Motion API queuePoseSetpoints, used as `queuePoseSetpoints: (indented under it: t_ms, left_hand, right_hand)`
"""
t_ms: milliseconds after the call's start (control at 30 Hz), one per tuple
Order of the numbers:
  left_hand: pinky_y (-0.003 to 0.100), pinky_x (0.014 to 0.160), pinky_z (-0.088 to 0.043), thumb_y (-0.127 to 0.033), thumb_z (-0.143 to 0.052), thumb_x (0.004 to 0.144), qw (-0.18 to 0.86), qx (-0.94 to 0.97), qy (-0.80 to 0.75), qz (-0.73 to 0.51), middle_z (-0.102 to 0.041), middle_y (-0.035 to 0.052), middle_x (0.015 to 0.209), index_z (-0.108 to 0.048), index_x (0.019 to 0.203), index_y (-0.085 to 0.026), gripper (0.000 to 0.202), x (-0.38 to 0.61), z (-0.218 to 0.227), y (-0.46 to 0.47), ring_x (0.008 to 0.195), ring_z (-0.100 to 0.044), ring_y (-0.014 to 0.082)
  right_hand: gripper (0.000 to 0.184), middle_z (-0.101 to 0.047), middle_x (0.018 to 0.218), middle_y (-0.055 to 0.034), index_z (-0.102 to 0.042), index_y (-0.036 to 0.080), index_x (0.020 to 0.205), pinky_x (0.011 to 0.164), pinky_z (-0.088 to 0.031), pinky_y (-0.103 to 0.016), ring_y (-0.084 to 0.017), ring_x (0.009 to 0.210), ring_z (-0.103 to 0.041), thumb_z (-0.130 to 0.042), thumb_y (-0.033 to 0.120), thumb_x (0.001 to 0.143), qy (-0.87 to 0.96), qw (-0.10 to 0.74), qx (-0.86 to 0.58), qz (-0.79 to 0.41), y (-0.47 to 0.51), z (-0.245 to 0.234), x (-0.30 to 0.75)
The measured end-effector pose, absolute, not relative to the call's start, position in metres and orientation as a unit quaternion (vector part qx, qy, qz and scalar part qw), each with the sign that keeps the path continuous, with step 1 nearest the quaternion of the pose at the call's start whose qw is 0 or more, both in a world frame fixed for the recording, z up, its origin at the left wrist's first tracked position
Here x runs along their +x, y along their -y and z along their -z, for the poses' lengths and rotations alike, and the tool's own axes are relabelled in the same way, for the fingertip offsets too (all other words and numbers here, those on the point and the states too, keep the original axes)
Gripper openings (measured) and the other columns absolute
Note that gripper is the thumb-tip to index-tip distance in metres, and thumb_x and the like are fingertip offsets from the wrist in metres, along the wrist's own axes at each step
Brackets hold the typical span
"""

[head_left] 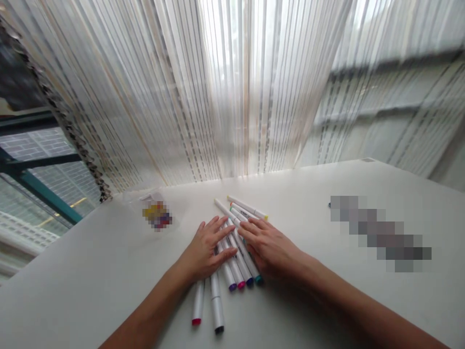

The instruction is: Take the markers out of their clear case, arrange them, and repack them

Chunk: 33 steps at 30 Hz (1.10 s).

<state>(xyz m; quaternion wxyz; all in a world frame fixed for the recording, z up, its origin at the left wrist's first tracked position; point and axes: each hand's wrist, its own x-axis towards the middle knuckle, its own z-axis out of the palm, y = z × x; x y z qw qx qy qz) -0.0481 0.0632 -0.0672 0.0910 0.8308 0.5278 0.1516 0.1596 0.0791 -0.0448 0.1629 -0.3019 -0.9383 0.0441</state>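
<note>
Several white markers with coloured ends lie in a loose bunch on the white table. My left hand (212,245) rests over the bunch from the left, palm down with fingers spread. From the other side my right hand (267,242) lies on the markers, fingers stretched out; its thumb is mostly hidden. Between the hands show a purple-ended marker (227,273) and a teal-ended marker (250,264). Below my left hand a red-ended marker (198,300) and a black-ended marker (217,305) stick out toward me. A yellow-ended marker (249,208) lies beyond my fingertips.
A clear plastic bag (174,206) with a blurred-out colourful patch lies at the back left of the table (109,271). On the right is a long pixelated object (381,235). A striped sheer curtain (232,97) hangs along the far edge, with a window frame at left.
</note>
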Motion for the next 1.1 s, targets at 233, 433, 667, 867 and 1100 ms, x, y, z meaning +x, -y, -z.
queuePoseSetpoints:
  t_ms: [233, 433, 667, 867, 1100]
  left_hand:
    - [0.062, 0.105, -0.022, -0.047, -0.049, 0.086, 0.082, 0.829, -0.529, -0.163, -0.041, 0.0115, 0.141, -0.050, 0.127, -0.026, 0.046, -0.049, 0.068, -0.062, 0.133, -0.031, 0.0326]
    - [0.063, 0.106, -0.019, -0.049, -0.046, 0.087, 0.082, 0.837, -0.522, -0.143, -0.034, 0.0104, 0.146, -0.045, 0.131, -0.029, 0.049, -0.048, 0.066, -0.062, 0.135, -0.027, 0.0317]
    - [0.064, 0.105, -0.016, -0.049, -0.046, 0.087, 0.100, 0.833, -0.530, -0.125, -0.034, 0.0098, 0.146, -0.048, 0.129, -0.029, 0.047, -0.046, 0.061, -0.061, 0.136, -0.025, 0.0330]
    - [0.063, 0.106, -0.018, -0.048, -0.047, 0.087, 0.103, 0.828, -0.534, -0.137, -0.036, 0.0106, 0.144, -0.049, 0.129, -0.028, 0.047, -0.049, 0.061, -0.061, 0.135, -0.027, 0.0322]
    - [0.062, 0.106, -0.020, -0.047, -0.049, 0.086, 0.092, 0.829, -0.529, -0.154, -0.040, 0.0115, 0.142, -0.051, 0.126, -0.026, 0.045, -0.050, 0.063, -0.062, 0.134, -0.030, 0.0319]
  right_hand:
    - [0.018, -0.063, 0.097, -0.0113, -0.058, 0.011, 0.094, 0.095, -0.036, -0.034, -0.024, 0.104, -0.050, -0.046, 0.006, 0.082, 0.931, 0.180, -0.304, -0.091, -0.079, 0.037, 0.163]
    - [0.012, -0.064, 0.091, -0.0106, -0.059, 0.010, 0.085, 0.089, -0.038, -0.029, -0.022, 0.097, -0.053, -0.049, 0.005, 0.081, 0.939, 0.160, -0.292, -0.089, -0.076, 0.029, 0.164]
    - [0.014, -0.063, 0.076, -0.0079, -0.060, 0.015, 0.074, 0.071, -0.041, -0.025, -0.018, 0.075, -0.058, -0.049, 0.011, 0.082, 0.933, 0.114, -0.335, -0.070, -0.071, 0.019, 0.167]
    - [0.018, -0.063, 0.076, -0.0089, -0.059, 0.015, 0.072, 0.075, -0.043, -0.029, -0.022, 0.079, -0.058, -0.046, 0.012, 0.085, 0.915, 0.094, -0.392, -0.030, -0.077, 0.023, 0.169]
    - [0.023, -0.063, 0.099, -0.0109, -0.058, 0.012, 0.098, 0.095, -0.038, -0.032, -0.023, 0.107, -0.050, -0.045, 0.006, 0.080, 0.937, 0.126, -0.316, -0.073, -0.078, 0.035, 0.165]
